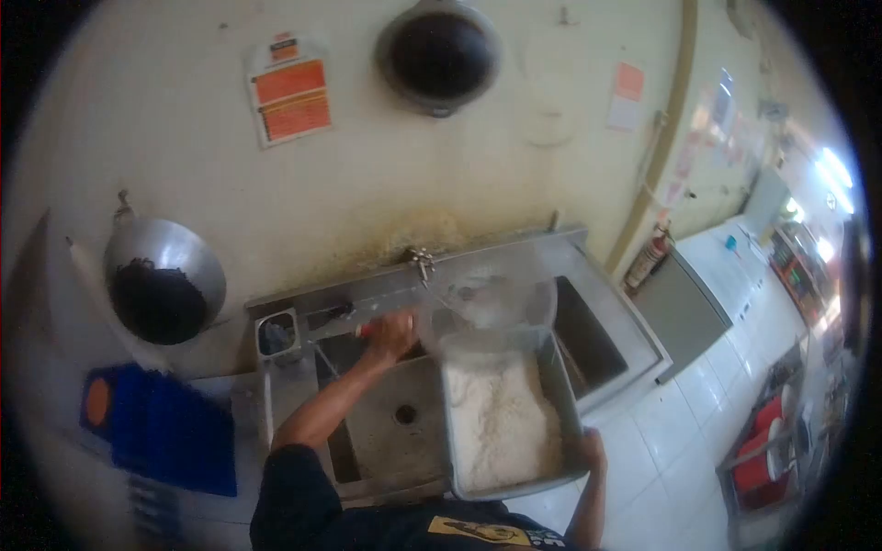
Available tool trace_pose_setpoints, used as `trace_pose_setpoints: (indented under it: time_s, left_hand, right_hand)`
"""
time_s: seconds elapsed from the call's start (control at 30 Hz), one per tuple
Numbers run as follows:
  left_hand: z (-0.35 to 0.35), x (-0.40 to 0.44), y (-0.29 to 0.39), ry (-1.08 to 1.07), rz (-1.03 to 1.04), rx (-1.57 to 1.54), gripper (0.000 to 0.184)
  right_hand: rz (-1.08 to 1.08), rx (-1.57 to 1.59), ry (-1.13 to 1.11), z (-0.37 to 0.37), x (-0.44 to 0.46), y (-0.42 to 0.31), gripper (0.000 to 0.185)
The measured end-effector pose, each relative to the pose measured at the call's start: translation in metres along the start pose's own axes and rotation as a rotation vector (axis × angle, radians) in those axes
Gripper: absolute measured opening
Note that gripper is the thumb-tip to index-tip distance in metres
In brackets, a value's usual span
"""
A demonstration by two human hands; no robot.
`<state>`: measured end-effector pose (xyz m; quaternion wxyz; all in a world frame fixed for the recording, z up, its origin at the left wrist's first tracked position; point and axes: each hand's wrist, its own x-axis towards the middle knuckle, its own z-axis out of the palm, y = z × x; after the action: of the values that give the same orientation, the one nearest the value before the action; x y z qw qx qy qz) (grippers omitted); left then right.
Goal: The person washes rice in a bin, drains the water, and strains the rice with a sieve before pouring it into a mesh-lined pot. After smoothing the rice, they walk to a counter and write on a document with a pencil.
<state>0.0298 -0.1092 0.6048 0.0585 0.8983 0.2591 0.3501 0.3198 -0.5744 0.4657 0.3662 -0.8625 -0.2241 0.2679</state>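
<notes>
A deep grey rectangular tub (446, 413) filled with a whitish, grainy mass like rice (503, 418) rests across the sink unit, in front of my body. My right hand (593, 450) grips its right wall near the front corner. Over the back edge of the left sink basin (404, 450), my left hand (391, 336) is closed; a small reddish piece shows beside it, but what it holds is unclear. A clear, blurred container (496, 308) sits behind the tub, below the tap (421, 261).
The right sink basin (588, 335) lies beyond the tub. A small metal container (278, 334) stands at the counter's left corner. Blue crates (175, 427) are at left. Pans (165, 275) hang on the wall. A fire extinguisher (649, 257) is at right, near red containers (763, 468).
</notes>
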Motion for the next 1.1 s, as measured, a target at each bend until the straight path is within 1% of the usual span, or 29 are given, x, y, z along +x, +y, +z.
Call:
trace_pose_setpoints:
  time_s: [0.03,0.07,0.1,0.13,0.17,0.2,0.27,0.3,0.37,0.4,0.47,0.5,0.57,0.6,0.63,0.67,0.7,0.77,0.83,0.87,0.9,0.97,1.0,1.03,1.07,1.1]
  left_hand:
    - [-0.028,0.039,0.005,0.184,-0.037,0.153,0.021]
    - [-0.068,0.081,0.021,0.366,-0.099,0.340,0.032]
    - [-0.107,0.131,0.025,0.311,-0.125,0.174,0.040]
    - [-0.133,0.175,0.037,0.398,-0.148,0.085,0.043]
    - [-0.157,0.216,0.048,0.569,0.011,0.070,0.049]
    - [-0.169,0.260,0.049,0.592,0.033,0.123,0.045]
    - [-0.187,0.335,0.068,0.682,0.095,0.098,0.040]
    - [-0.189,0.366,0.080,0.685,0.116,0.083,0.040]
    - [-0.187,0.418,0.105,0.741,0.087,0.260,0.036]
    - [-0.179,0.442,0.115,0.750,0.108,0.241,0.036]
    - [-0.152,0.486,0.136,0.691,0.149,0.322,0.036]
    - [-0.132,0.508,0.144,0.704,0.177,0.302,0.036]
    - [-0.089,0.549,0.163,0.779,0.324,0.216,0.035]
    - [-0.073,0.565,0.178,0.645,0.236,0.142,0.034]
    - [-0.052,0.580,0.188,0.660,0.263,0.118,0.034]
    - [-0.029,0.596,0.193,0.654,0.241,0.095,0.034]
    - [-0.011,0.610,0.202,0.645,0.219,0.071,0.035]
    - [0.016,0.631,0.219,0.455,0.067,-0.022,0.037]
    - [0.056,0.652,0.216,0.557,0.056,-0.071,0.039]
    - [0.063,0.658,0.218,0.489,0.007,-0.058,0.038]
    - [0.071,0.661,0.219,0.413,-0.043,-0.037,0.037]
    - [0.089,0.663,0.219,0.418,-0.039,0.003,0.036]
    - [0.098,0.663,0.219,0.432,-0.062,0.043,0.036]
    - [0.108,0.664,0.219,0.419,-0.058,0.059,0.036]
    - [0.119,0.665,0.214,0.459,-0.041,0.081,0.035]
    - [0.129,0.663,0.207,0.498,-0.027,0.102,0.034]
  right_hand:
    - [-0.034,-0.017,-0.014,-0.003,-0.004,-0.004,0.029]
    - [-0.062,-0.030,-0.022,-0.008,-0.013,-0.012,0.028]
    - [-0.069,-0.024,-0.018,-0.011,-0.024,-0.026,0.028]
    - [-0.055,0.014,-0.020,-0.013,-0.034,-0.039,0.027]
    - [-0.040,0.053,-0.018,-0.013,-0.036,-0.047,0.026]
    - [-0.044,0.065,-0.002,-0.011,-0.032,-0.047,0.026]
    - [0.039,0.069,0.017,-0.009,-0.026,-0.035,0.028]
    - [0.042,0.083,0.038,-0.009,-0.023,-0.030,0.028]
    - [-0.048,-0.114,0.062,-0.009,-0.014,-0.016,0.033]
    - [-0.044,-0.101,0.088,-0.010,-0.010,-0.009,0.033]
    - [-0.023,-0.150,0.043,-0.008,-0.005,0.006,0.036]
    - [-0.020,-0.131,0.073,-0.007,-0.003,0.011,0.036]
    - [0.046,-0.127,0.023,-0.005,-0.003,0.017,0.038]
    - [0.107,-0.143,0.018,-0.006,-0.004,0.014,0.038]
    - [0.168,-0.158,0.015,-0.009,-0.007,0.006,0.038]
    - [0.271,-0.116,-0.010,-0.016,-0.016,-0.016,0.036]
    - [0.189,0.002,0.088,-0.024,-0.043,-0.052,0.032]
    - [-0.006,0.225,0.250,-0.039,-0.099,-0.123,0.026]
    - [-0.037,0.253,0.279,-0.047,-0.091,-0.113,0.023]
    - [-0.069,0.282,0.285,-0.043,-0.084,-0.104,0.020]
    - [-0.049,0.452,0.284,-0.030,-0.075,-0.076,0.019]
    - [-0.084,0.280,0.290,-0.045,-0.078,-0.092,0.020]
    - [-0.077,0.295,0.283,-0.055,-0.079,-0.107,0.020]
    - [0.034,0.230,0.296,-0.065,-0.078,-0.127,0.022]
    - [0.147,0.158,0.298,-0.068,-0.079,-0.136,0.023]
    - [0.158,0.161,0.272,-0.066,-0.078,-0.132,0.023]
